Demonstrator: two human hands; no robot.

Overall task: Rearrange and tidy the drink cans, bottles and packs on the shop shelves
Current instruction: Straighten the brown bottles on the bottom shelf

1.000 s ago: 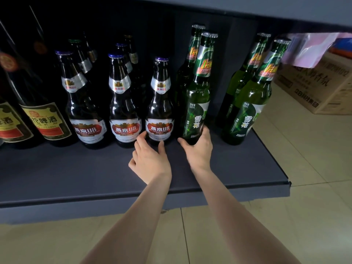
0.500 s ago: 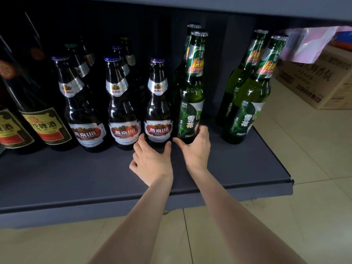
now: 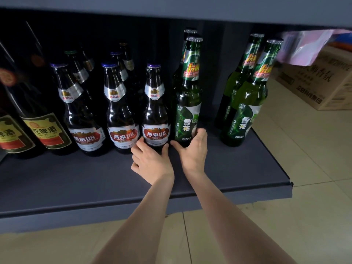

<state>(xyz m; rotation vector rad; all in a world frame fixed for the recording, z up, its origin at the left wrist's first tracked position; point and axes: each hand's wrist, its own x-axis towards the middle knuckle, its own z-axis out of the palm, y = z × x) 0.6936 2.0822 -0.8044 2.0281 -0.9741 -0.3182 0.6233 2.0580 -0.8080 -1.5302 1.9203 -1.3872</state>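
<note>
Green bottle (image 3: 187, 103): upright on the dark shelf (image 3: 76, 180), front of a two-deep file, a second green bottle (image 3: 185, 46) directly behind it. Stands just beside the rightmost brown bottle (image 3: 156, 109), labels nearly touching.

Right hand (image 3: 193, 151): fingers and thumb curled round the base of the green bottle, thumb on the left of the glass, fingers wrapped on the right; grips it at shelf level.

Left hand (image 3: 150, 161): fingers cupped round the foot of the rightmost brown bottle, thumb to its right, fingertips to its left; holds it low down, below the red-and-white label.

Brown bottles, further: two more front-row items, middle brown bottle (image 3: 119, 109) and left brown bottle (image 3: 78, 111), blue-capped, same label, upright, with other bottles ranked behind in shadow.

Large dark bottles (image 3: 38, 111): far left of shelf, yellow-and-red labels, partly cut by the frame edge.

Green pair (image 3: 245, 100): two green bottles, one behind the other, upright near the shelf's right end, well apart from the held one.

Surroundings: cardboard box (image 3: 320, 80) on the tiled floor (image 3: 285, 216) to the right; pinkish plastic sheet (image 3: 306, 46) hanging above it.
</note>
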